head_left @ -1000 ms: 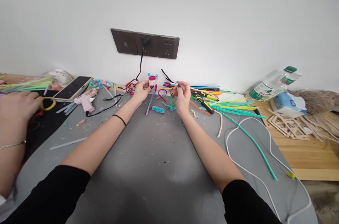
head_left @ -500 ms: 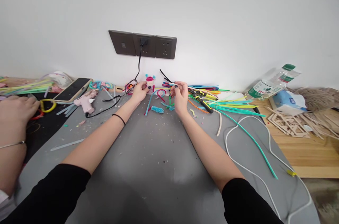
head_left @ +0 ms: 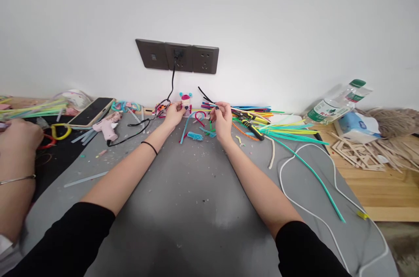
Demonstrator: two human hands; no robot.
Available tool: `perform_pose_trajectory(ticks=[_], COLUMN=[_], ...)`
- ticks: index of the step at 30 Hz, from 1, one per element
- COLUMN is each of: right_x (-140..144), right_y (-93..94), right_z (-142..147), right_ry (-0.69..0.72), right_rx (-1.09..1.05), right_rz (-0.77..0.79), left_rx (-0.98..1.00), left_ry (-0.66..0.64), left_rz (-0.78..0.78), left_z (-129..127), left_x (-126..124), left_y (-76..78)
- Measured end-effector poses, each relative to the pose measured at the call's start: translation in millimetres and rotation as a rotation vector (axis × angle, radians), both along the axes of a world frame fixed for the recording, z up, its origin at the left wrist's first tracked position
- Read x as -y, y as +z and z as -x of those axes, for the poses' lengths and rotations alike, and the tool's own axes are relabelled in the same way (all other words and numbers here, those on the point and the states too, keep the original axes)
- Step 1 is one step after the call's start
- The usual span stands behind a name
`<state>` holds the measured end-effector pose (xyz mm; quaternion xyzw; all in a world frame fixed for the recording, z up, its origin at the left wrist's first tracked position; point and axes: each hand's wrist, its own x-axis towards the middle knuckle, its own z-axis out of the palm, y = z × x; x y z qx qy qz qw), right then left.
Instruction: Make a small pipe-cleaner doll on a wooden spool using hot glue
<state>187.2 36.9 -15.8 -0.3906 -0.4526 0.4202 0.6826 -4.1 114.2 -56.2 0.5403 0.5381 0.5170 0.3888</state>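
I see both hands out at the surface's far edge by the wall: left hand and right hand each grip pinching a black stem. Open grey room lies nearer me; clutter flanks both sides.

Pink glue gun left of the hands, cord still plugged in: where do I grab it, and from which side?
Probably take the pink glue gun by its handle, the stubby part angled toward the mat's near edge, coming from above and the near side. It lies flat on its side, and its black cord trails off rightward, so stay clear of that side and the nozzle.
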Motion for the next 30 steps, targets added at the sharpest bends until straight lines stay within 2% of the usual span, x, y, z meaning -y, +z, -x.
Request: perform_pose_trajectory(ticks=[10, 16, 22, 24, 26, 30], right_x=[0, 1, 2, 2, 2, 6], right_y=[-0.2, 1.5, 2.1, 4.8, 10.2, 26.5], right_z=[1, 0, 0, 0, -1, -5], right_ry=[0.006, 0.017, 0.044, 0.134, 0.3, 0.675], right_rx=[-0.014, -0.016, -0.065, -0.132, -0.219, -0.347], right_rz=[0.0, 0.004, 0.008, 0.026, 0.071, 0.199], left_rx=[-0.022, -0.04, -0.068, -0.077, -0.074, 0.062], left_ry=[0.0, 0.014, 0.111, 0.139, 0.119, -0.089], left_rz=[0.046, 0.055, 0.044, 0.009, -0.078, -0.281], left_z=[-5, -7, 0, 2, 1, -7], left_x=[3, 8, 14, 23, 37, 75], left_y=[17.3, 20.6, 28.2, 33.0, 38.1, 47.1])
